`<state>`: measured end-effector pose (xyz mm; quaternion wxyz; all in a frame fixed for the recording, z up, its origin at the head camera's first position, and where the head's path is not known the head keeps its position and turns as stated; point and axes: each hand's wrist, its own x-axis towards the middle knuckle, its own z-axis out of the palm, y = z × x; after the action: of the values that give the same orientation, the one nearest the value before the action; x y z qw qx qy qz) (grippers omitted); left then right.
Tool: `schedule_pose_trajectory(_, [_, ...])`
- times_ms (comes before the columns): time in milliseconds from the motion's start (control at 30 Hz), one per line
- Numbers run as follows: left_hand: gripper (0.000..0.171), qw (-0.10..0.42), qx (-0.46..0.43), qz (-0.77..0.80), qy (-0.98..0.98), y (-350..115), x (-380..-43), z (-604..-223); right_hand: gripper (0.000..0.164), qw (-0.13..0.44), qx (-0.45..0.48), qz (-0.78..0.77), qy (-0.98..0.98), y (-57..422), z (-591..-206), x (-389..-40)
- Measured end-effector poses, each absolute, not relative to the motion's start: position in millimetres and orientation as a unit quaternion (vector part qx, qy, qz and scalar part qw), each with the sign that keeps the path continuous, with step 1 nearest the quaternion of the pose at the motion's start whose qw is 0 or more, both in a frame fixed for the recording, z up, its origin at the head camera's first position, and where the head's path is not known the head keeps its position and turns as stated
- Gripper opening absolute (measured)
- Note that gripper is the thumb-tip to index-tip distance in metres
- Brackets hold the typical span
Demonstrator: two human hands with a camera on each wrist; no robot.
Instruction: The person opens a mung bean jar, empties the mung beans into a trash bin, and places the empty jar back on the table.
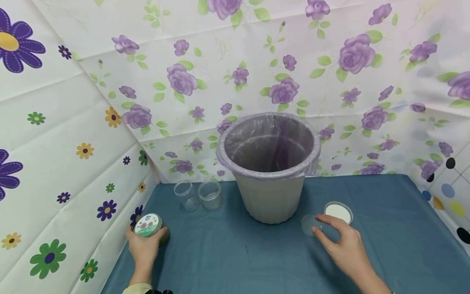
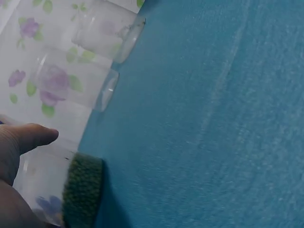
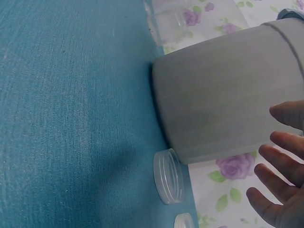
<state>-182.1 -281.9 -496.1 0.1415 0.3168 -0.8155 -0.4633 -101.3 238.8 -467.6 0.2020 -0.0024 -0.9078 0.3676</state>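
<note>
My left hand (image 1: 143, 247) is around a clear jar whose lid (image 1: 148, 225) is printed with pink flowers and green. In the left wrist view, green pellets fill the bottom of this jar (image 2: 83, 190), and my thumb lies along its side. My right hand (image 1: 343, 241) hovers above the cloth, thumb and forefinger apart. They overlap a translucent round lid (image 1: 307, 225) in the head view. The right wrist view shows that same lid (image 3: 167, 176) lying apart from the spread fingers (image 3: 280, 168). Beside it is a white-topped round lid (image 1: 338, 213).
A large grey bin (image 1: 271, 196) with a purple liner stands at the back middle of the blue cloth (image 1: 235, 261). Two clear empty jars (image 1: 187, 198) are left of it, near the flowered wall sheet (image 1: 154, 53).
</note>
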Motion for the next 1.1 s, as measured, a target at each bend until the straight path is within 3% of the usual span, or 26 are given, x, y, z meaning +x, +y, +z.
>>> schedule_pose_trajectory(467, [0.118, 0.149, 0.323, -0.431, -0.829, -276, -174, -501, 0.033, 0.2, -0.003, 0.37, -0.907, 242, -464, -100])
schedule_pose_trajectory(867, [0.094, 0.208, 0.166, -0.516, -0.815, -209, -155, -462, 0.02, 0.276, 0.051, 0.406, -0.87, 237, -457, -102])
schedule_pose_trajectory(1100, [0.089, 0.19, 0.075, -0.527, -0.825, -160, -146, -456, 0.016, 0.274, 0.053, 0.404, -0.871, 229, -455, -103])
